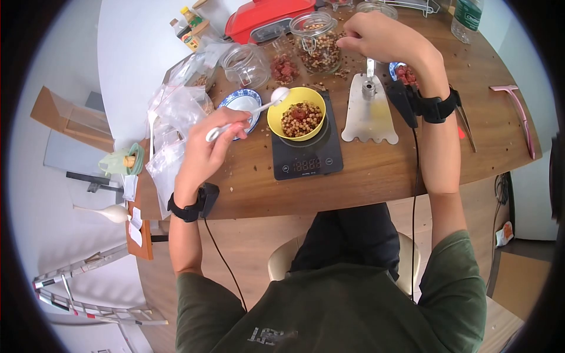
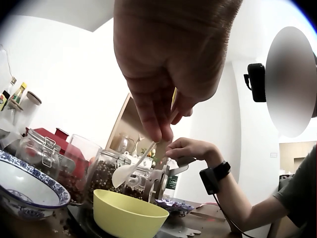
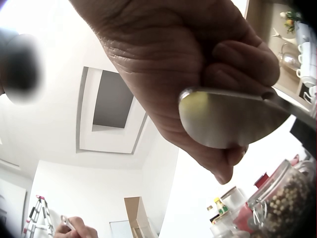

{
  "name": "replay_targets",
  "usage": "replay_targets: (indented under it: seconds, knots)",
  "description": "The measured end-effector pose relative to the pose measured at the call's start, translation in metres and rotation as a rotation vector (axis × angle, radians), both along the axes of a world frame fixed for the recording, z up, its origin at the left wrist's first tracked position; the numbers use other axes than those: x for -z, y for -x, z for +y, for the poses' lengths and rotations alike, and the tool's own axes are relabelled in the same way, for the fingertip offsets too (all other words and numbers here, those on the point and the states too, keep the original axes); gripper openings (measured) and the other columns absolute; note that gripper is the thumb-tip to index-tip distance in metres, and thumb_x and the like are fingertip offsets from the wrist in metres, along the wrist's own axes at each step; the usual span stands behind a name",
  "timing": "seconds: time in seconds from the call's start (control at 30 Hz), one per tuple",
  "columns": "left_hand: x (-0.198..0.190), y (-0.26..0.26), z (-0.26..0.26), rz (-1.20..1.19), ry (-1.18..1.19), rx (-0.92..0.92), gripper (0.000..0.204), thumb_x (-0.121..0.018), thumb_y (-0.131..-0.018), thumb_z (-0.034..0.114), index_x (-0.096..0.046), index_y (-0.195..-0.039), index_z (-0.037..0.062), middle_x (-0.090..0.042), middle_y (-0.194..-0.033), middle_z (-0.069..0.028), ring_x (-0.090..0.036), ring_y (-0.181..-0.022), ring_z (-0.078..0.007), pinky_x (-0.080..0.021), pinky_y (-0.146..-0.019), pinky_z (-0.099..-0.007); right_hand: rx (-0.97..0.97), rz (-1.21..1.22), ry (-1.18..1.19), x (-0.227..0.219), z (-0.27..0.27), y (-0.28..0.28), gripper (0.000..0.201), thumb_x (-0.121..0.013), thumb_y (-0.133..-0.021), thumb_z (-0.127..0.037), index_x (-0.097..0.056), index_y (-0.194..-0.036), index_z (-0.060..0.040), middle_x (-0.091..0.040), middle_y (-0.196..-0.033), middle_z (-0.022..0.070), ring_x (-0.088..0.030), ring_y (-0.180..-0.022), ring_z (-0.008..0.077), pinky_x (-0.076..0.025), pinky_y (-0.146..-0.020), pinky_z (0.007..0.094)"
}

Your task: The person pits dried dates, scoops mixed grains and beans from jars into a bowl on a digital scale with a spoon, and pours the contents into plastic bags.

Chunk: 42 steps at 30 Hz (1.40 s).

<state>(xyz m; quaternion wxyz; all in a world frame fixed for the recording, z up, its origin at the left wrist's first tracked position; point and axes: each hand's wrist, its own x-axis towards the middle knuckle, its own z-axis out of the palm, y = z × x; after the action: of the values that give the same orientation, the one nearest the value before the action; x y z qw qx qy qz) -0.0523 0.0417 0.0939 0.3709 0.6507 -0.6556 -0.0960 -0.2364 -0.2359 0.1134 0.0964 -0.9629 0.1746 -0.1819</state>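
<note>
The left hand [image 1: 206, 146] grips a spoon [image 1: 280, 95] above the bowl [image 1: 316, 103]; beyond it, the right hand's [image 1: 384, 39] grip is unclear.

No complete word or number can be read.

- Kitchen scale [image 1: 282, 155]: the display [image 1: 306, 165] shows red, segment-type digits, value unclear. A round marking sits on each side of it; small print below is illegible.
- Plastic bottle [image 1: 465, 23]: the green label [image 1: 469, 17] carries white lettering, too small to read with certainty.
- Dark green T-shirt [image 1: 347, 306]: pale block print [image 1: 272, 336] on the front, not decipherable.
- Condiment bottles [image 1: 187, 36]: label text is illegible.
</note>
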Motion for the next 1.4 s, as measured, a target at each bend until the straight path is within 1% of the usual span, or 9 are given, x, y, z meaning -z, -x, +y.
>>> replay_targets:
  seconds: [0.07,0.13,0.37,0.5,0.8,1.0,1.17,1.3,1.4]
  knots:
    - [-0.002,-0.006,-0.002,-0.025,0.012,-0.005,0.018,-0.048,-0.092,0.009,-0.059,-0.099,-0.0035,-0.063,-0.083,-0.0098,-0.059,-0.068,-0.0129,-0.047,-0.064,-0.0243,-0.009,-0.016,-0.02,0.0,0.002,0.001,0.032,-0.055,-0.085,-0.026,-0.055,-0.072,0.0041,-0.052,-0.06,0.0184,-0.048,-0.054,0.0299,-0.04,-0.054,0.0389]
    - [0.0,-0.018,-0.015,0.218,0.264,-0.049,0.02,-0.047,-0.093,0.012,-0.057,-0.102,-0.0033,-0.063,-0.084,-0.0123,-0.059,-0.067,-0.014,-0.048,-0.064,-0.0254,-0.011,-0.04,-0.03,-0.001,0.0,0.004,0.032,-0.055,-0.085,-0.026,-0.056,-0.073,0.0042,-0.053,-0.061,0.0192,-0.049,-0.055,0.031,-0.041,-0.055,0.0393]
    - [-0.014,-0.047,-0.081,0.745,0.47,-0.153,0.027,-0.047,-0.094,0.019,-0.051,-0.108,-0.0043,-0.063,-0.088,-0.0141,-0.059,-0.072,-0.0135,-0.051,-0.068,-0.0265,-0.002,-0.042,-0.054,-0.001,0.002,0.002,0.031,-0.055,-0.084,-0.026,-0.058,-0.076,0.0038,-0.056,-0.067,0.0224,-0.053,-0.061,0.036,-0.043,-0.058,0.0409]
    - [-0.017,-0.066,-0.129,0.946,0.421,-0.07,0.026,-0.045,-0.095,0.018,-0.053,-0.104,-0.0054,-0.063,-0.086,-0.0147,-0.06,-0.071,-0.0146,-0.052,-0.069,-0.0266,-0.006,0.0,-0.108,-0.004,0.004,0.003,0.028,-0.056,-0.084,-0.024,-0.061,-0.078,0.002,-0.058,-0.069,0.0216,-0.056,-0.064,0.0357,-0.044,-0.06,0.041]
    - [-0.004,-0.078,-0.19,0.958,0.099,-0.046,0.023,-0.046,-0.094,0.017,-0.052,-0.1,-0.0047,-0.062,-0.097,-0.0162,-0.061,-0.08,-0.0161,-0.053,-0.074,-0.0266,0.002,0.028,-0.156,-0.006,0.006,0.003,0.026,-0.057,-0.084,-0.023,-0.061,-0.078,0.0018,-0.058,-0.067,0.0192,-0.054,-0.062,0.0333,-0.043,-0.059,0.0399]
    - [0.007,-0.081,-0.152,1.004,0.229,-0.066,0.02,-0.046,-0.094,0.013,-0.043,-0.103,-0.0042,-0.059,-0.106,-0.0229,-0.061,-0.084,-0.0194,-0.053,-0.077,-0.0296,-0.026,-0.003,-0.102,-0.004,0.006,0.002,0.032,-0.059,-0.084,-0.021,-0.051,-0.067,0.0042,-0.049,-0.058,0.0165,-0.043,-0.053,0.0275,-0.038,-0.053,0.037]
    - [-0.002,-0.087,-0.078,0.988,0.265,-0.111,0.031,-0.047,-0.092,0.013,-0.037,-0.117,-0.0018,-0.059,-0.107,-0.0234,-0.061,-0.083,-0.018,-0.052,-0.074,-0.0299,-0.024,0.002,-0.116,-0.002,0.001,0.001,0.035,-0.058,-0.084,-0.027,-0.054,-0.069,0.0037,-0.054,-0.06,0.0183,-0.05,-0.056,0.032,-0.041,-0.055,0.04]
    - [-0.015,-0.109,-0.001,0.655,0.297,-0.382,0.047,-0.05,-0.09,0.015,-0.034,-0.131,-0.0034,-0.061,-0.102,-0.017,-0.059,-0.077,-0.0143,-0.05,-0.07,-0.0266,0.006,0.002,-0.092,-0.002,0.004,0.001,0.034,-0.058,-0.086,-0.022,-0.048,-0.066,0.0033,-0.045,-0.057,0.0146,-0.042,-0.053,0.0239,-0.037,-0.053,0.036]
    - [-0.018,-0.13,0.057,0.551,0.285,-0.554,0.033,-0.045,-0.092,0.014,-0.045,-0.121,-0.0024,-0.063,-0.093,-0.013,-0.058,-0.071,-0.0114,-0.05,-0.066,-0.0244,-0.057,-0.079,-0.028,0.009,-0.007,0.0,0.036,-0.058,-0.084,-0.026,-0.052,-0.067,0.0044,-0.049,-0.056,0.0159,-0.044,-0.051,0.0263,-0.039,-0.051,0.0373]
